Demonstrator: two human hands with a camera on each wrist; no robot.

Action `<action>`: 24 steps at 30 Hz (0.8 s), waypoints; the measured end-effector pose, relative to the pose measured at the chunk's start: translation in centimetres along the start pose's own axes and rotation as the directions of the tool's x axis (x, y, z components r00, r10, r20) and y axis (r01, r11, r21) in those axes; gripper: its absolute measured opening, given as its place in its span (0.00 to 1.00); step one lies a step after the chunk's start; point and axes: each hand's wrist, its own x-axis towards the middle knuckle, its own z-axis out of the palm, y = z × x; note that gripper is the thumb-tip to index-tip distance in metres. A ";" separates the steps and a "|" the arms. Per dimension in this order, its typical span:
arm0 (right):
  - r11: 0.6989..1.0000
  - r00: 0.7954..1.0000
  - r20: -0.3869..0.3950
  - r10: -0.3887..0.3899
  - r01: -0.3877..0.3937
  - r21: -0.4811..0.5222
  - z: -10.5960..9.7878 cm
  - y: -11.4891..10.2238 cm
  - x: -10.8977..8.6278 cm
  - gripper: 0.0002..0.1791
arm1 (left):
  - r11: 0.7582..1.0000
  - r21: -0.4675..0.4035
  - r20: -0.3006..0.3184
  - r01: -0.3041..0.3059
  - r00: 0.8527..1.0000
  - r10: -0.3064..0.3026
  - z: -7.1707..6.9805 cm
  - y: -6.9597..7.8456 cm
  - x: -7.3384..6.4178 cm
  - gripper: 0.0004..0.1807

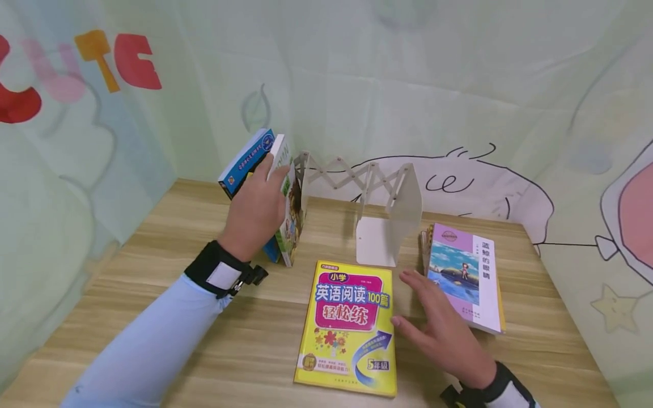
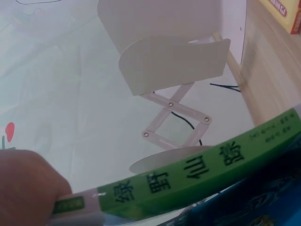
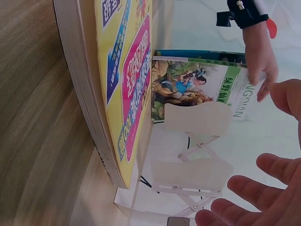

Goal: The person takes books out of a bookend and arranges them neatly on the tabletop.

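Note:
My left hand (image 1: 255, 212) grips the top of an upright white-and-green book (image 1: 292, 218) at the left end of the white folding bookend (image 1: 376, 241). A blue book (image 1: 248, 162) leans beside it on the left. Seen from the left wrist, the green spine (image 2: 188, 175) runs across under a finger. My right hand (image 1: 449, 328) hovers with spread fingers by the right edge of a yellow English reading workbook (image 1: 374, 345), which lies flat on the table. Nothing is between those fingers; the right wrist view shows them (image 3: 258, 193) apart from the yellow workbook.
A stack of books with a purple-and-white cover (image 1: 487, 283) lies at the right, past my right hand. The bookend's crossed lattice (image 1: 336, 173) stretches along the back of the wooden table (image 1: 245, 340). A printed cloth (image 1: 347, 73) hangs close behind.

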 end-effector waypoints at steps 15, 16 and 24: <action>1.000 1.000 0.005 0.012 -0.012 0.006 0.4 -0.2 0.0 0.39 | 1.000 -0.006 0.076 0.009 0.997 -0.009 -1.0 1.5 -1.1 0.24; 1.000 1.000 0.005 0.018 -0.018 0.008 0.4 -0.2 0.0 0.39 | 1.000 -0.007 0.077 0.008 0.997 -0.008 -1.1 1.7 -1.3 0.24; 1.000 1.000 0.004 0.016 -0.016 0.001 0.5 -0.2 -0.1 0.40 | 0.999 -0.022 0.008 -0.034 0.999 0.034 -1.7 2.7 -2.8 0.23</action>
